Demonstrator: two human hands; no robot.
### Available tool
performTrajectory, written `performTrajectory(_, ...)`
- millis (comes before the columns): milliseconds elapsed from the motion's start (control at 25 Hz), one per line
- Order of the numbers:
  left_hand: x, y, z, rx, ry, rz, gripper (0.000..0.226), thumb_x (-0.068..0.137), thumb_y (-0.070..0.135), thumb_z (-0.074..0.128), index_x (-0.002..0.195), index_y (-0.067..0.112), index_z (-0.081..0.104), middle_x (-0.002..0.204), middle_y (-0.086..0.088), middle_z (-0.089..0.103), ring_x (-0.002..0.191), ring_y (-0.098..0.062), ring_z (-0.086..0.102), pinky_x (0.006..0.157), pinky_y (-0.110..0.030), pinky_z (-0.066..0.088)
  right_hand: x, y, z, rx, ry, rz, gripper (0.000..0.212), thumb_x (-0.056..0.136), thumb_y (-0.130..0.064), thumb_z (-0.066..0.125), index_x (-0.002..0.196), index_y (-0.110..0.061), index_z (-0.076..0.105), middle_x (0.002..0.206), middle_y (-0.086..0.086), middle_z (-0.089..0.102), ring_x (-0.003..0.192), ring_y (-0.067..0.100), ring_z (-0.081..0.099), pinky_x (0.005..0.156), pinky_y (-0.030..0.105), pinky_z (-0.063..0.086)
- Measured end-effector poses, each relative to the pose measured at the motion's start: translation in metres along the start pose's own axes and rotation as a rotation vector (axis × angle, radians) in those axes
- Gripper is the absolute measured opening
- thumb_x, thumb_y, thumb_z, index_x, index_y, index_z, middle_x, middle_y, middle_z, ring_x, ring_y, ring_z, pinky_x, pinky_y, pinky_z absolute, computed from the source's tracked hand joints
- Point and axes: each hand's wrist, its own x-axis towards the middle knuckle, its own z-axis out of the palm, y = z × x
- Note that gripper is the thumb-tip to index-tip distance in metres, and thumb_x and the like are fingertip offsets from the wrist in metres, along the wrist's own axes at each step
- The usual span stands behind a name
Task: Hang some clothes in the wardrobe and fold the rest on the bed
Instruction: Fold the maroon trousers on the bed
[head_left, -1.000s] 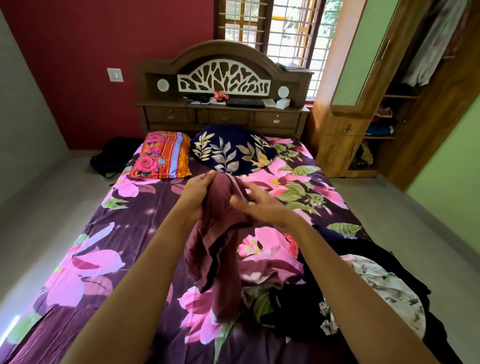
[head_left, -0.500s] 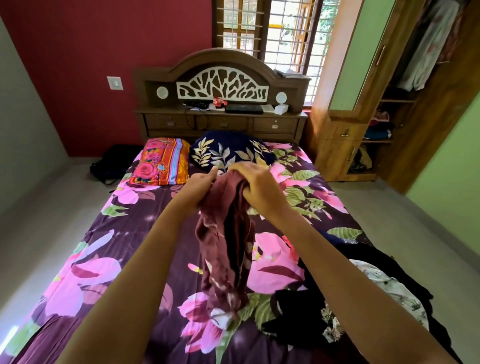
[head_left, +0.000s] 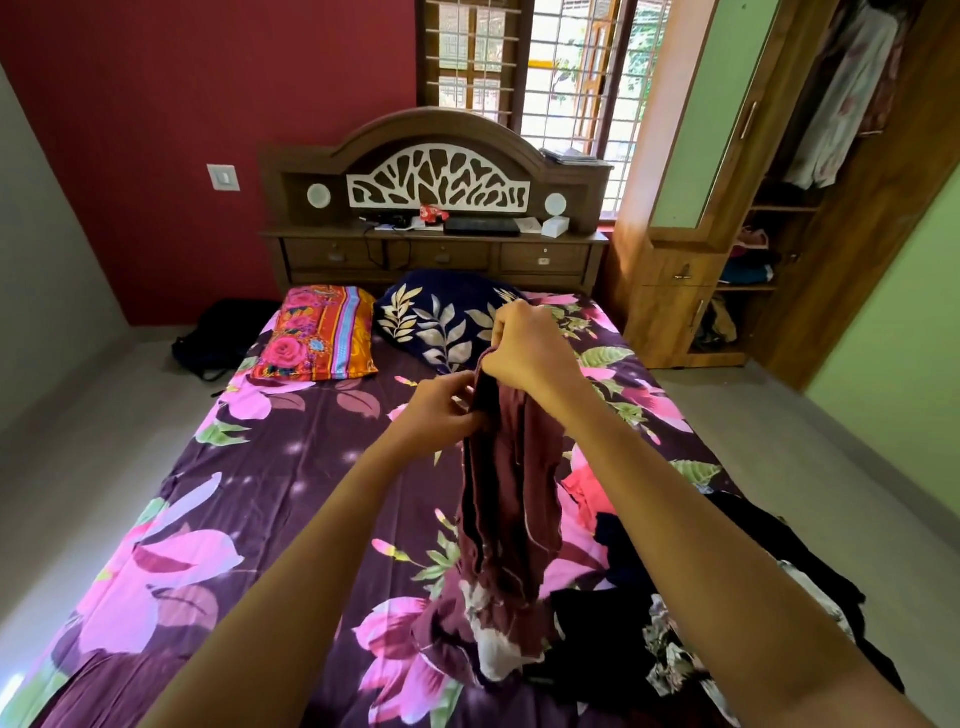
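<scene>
Holds a maroon garment (head_left: 511, 493) up over the bed (head_left: 249, 467) with both hands. Grips its bunched top edge in the right hand (head_left: 524, 348), fingers curled round the cloth, back of the hand toward the camera. Pinches a fold of the same garment just below and to the left with the left hand (head_left: 436, 410), thumb and fingers closed on it. Right above left, the 2 close together.

Hangs in long narrow folds from the 2 grips, lower end crumpled on the floral sheet.

Just right of it, along the bed's right edge: a heap of dark clothes (head_left: 597, 623), with a black-and-white printed piece (head_left: 670, 649) mixed in.

Farther up the bed: 2 pillows side by side, an orange floral pillow (head_left: 317, 338) at left, a navy leaf-print pillow (head_left: 436, 322) at right, partly behind the right hand.

Behind them: a carved wooden headboard (head_left: 436, 156) with 3 drawers and a shelf of small items. Barred window above.

At right: an open wardrobe (head_left: 665, 312), hanging clothes (head_left: 841, 104) inside, folded pieces on its shelves.

On the floor at left, by the red wall: a black bag (head_left: 218, 332).
</scene>
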Motion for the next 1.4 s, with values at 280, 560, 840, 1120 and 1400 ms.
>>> performTrajectory(280, 0.007, -0.015, -0.007, 0.235, -0.003, -0.136, 0.013, 0.087, 0.000, 0.055, 0.092, 0.003, 0.066, 0.078, -0.010, 0.060, 0.072, -0.020, 0.053, 0.061, -0.025, 0.034, 0.001, 0.028, -0.031, 0.368, -0.114, 0.072, 0.028, 0.058, 0.000, 0.081, 0.075, -0.016, 0.065, 0.084, 0.015, 0.067, 0.070, 0.015, 0.059, 0.065, 0.034, 0.053)
performTrajectory(560, 0.015, -0.013, -0.040, 0.151, 0.160, -0.005, 0.006, 0.086, 0.011, 0.066, 0.091, 0.008, 0.066, 0.074, 0.000, 0.061, 0.068, -0.012, 0.054, 0.064, -0.029, 0.043, 0.001, 0.062, -0.034, 0.237, 0.012, -0.073, 0.025, 0.083, -0.027, 0.071, 0.093, -0.003, 0.073, 0.086, 0.017, 0.069, 0.076, 0.025, 0.060, 0.067, 0.030, 0.044)
performTrajectory(840, 0.002, -0.041, -0.041, 0.333, 0.190, -0.228, 0.025, 0.085, 0.017, 0.050, 0.080, -0.004, 0.063, 0.072, -0.016, 0.061, 0.072, -0.028, 0.059, 0.063, -0.034, 0.035, 0.007, 0.069, -0.034, 0.469, 0.624, 0.012, 0.021, 0.094, -0.024, 0.058, 0.086, -0.004, 0.062, 0.069, -0.011, 0.052, 0.063, -0.002, 0.048, 0.059, 0.005, 0.037)
performTrajectory(1120, -0.012, -0.009, -0.047, -0.785, 0.099, -0.363, 0.036, 0.096, 0.007, 0.037, 0.080, 0.009, 0.069, 0.067, 0.000, 0.072, 0.061, -0.010, 0.068, 0.057, -0.019, 0.054, -0.013, 0.086, -0.053, 0.792, 0.074, 0.167, 0.008, 0.080, -0.010, 0.072, 0.084, -0.003, 0.071, 0.061, -0.007, 0.066, 0.058, 0.001, 0.061, 0.059, 0.015, 0.048)
performTrajectory(1400, 0.017, -0.006, -0.052, -0.448, 0.457, -0.265, 0.021, 0.095, 0.008, 0.051, 0.110, 0.001, 0.063, 0.070, 0.009, 0.066, 0.068, -0.006, 0.060, 0.061, -0.013, 0.049, -0.005, 0.099, -0.038, 0.745, 0.133, 0.420, 0.018, 0.074, -0.013, 0.080, 0.084, -0.001, 0.070, 0.069, 0.003, 0.065, 0.064, 0.012, 0.061, 0.067, 0.027, 0.053)
